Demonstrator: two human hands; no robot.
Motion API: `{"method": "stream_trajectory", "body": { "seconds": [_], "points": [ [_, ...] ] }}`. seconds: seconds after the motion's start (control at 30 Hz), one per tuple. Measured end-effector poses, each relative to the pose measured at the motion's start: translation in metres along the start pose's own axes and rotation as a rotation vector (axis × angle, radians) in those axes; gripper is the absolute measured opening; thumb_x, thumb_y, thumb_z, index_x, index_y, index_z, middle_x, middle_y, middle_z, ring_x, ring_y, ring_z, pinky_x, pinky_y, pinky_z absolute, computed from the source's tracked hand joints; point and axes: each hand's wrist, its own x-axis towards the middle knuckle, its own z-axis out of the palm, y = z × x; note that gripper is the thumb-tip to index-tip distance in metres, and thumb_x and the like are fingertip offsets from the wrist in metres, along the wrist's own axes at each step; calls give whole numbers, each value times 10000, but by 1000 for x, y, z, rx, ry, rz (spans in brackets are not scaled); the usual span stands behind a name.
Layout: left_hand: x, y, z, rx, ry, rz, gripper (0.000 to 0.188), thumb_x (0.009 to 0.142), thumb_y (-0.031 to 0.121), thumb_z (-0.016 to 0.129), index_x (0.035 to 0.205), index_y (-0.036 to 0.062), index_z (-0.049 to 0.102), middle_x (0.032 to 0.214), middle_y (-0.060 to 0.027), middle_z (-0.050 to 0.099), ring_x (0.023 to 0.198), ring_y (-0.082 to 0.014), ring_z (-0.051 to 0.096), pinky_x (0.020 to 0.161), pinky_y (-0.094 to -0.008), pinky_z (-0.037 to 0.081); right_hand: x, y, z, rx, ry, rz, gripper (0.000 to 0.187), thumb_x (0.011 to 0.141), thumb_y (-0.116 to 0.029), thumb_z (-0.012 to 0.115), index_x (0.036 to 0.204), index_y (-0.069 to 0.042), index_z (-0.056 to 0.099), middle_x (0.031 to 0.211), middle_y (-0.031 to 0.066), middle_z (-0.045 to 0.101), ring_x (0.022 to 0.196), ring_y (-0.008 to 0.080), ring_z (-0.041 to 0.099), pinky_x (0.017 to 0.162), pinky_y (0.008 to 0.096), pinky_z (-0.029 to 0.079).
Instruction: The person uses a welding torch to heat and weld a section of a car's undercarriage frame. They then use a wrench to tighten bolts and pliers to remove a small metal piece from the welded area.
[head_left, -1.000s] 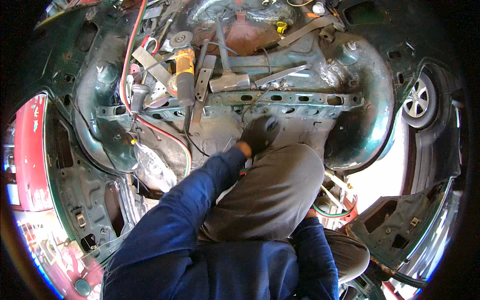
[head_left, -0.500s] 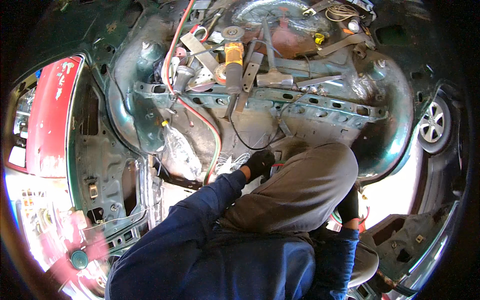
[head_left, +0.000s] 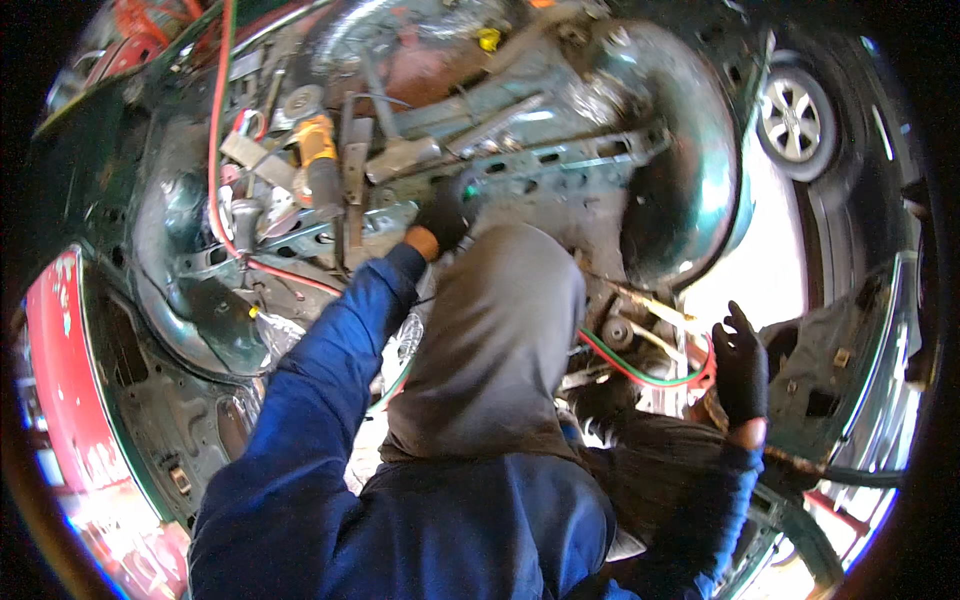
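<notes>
My left hand (head_left: 445, 212), in a black glove, is at the green perforated metal crossbar (head_left: 590, 165); its fingers are dark and smeared, so their grip does not show. To its left lies a yellow and black angle grinder (head_left: 318, 150), and just beyond the hand is a hammer (head_left: 402, 157). My right hand (head_left: 740, 365), also gloved in black, is raised on the right with fingers apart and nothing in it. It is nearest the loop of red and green hose (head_left: 640, 376) beside my bent grey-trousered knee (head_left: 490, 330).
I am inside a stripped green car body with rounded wheel arches (head_left: 690, 160). A red hose (head_left: 218, 170) runs down past the tools on the left. A clear plastic bag (head_left: 277, 330) lies near the left side. Outside stand a red car (head_left: 70, 370) and a wheel (head_left: 795, 115).
The view has swung, with the tools shifting left. My left hand has moved forward from the floor to the crossbar. My right hand has come out from behind the knee, fingers spread.
</notes>
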Motion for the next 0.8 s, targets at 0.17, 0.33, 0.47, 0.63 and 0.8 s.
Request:
{"method": "stream_trajectory", "body": {
  "seconds": [0.17,0.33,0.47,0.63,0.8],
  "points": [
    [70,-57,12,330,-52,234,557,1063,391,641,1548,122,591,1483,-289,619,1321,-502,616,1128,-538,493,17,55,43,-126,-188,-158,363,1068,-312,681,1258,-3,686,1149,288,744,1043,467,725,887,510,590],
    [95,-4,-3,397,-131,169,496,1055,297,647,1511,104,619,1390,-303,667,1283,-492,634,1096,-546,508,31,27,12,5,17,-101,481,1065,-318,709,1450,-32,662,1180,267,772,923,343,788,837,442,615],
    [101,19,-14,556,-219,192,533,1029,290,669,1523,101,603,1325,-309,679,1223,-489,658,1026,-562,525,39,2,7,125,-14,-107,486,1059,-301,720,1436,0,661,1269,268,755,1033,350,787,893,441,617],
    [95,22,-16,588,-138,276,512,1034,345,690,1469,84,624,1340,-295,668,1227,-480,651,1023,-552,524,41,13,32,34,-180,-212,376,1073,-238,670,1356,8,694,1185,239,773,1003,361,776,880,456,610],
    [86,26,-21,635,-67,376,529,1019,326,733,1466,63,631,1348,-272,677,1242,-466,643,1070,-535,503,23,50,127,-105,-590,-386,169,989,-185,660,1021,-39,739,933,239,738,874,460,730,784,539,583]
  ]
}}
